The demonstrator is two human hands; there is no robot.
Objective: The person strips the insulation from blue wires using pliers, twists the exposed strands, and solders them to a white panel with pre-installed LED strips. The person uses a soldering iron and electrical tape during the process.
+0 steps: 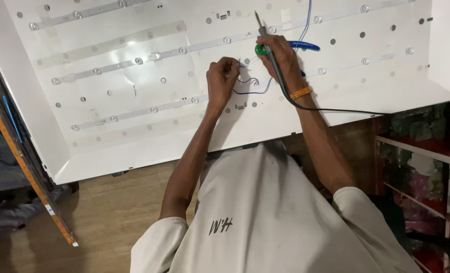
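Note:
My left hand (222, 76) pinches a thin blue wire (249, 86) that loops over a large white backlight panel (113, 96). Just to the right, my right hand (281, 56) grips a soldering iron (262, 26) with its tip pointing up and away; its black cord (336, 109) trails right across the panel's edge. A green round piece (260, 49) and a blue-handled tool (305, 46) show under the right hand; I cannot tell whether the hand holds them. An orange band (300, 93) circles the right wrist. The two hands are close together over the middle light strip (184, 50).
Several light strips with round lenses cross the panel (108, 117). The panel lies on a wooden surface (108, 207). A dark frame with an orange edge (22, 167) leans at the left. Red shelves with packed goods (422, 156) stand at the right.

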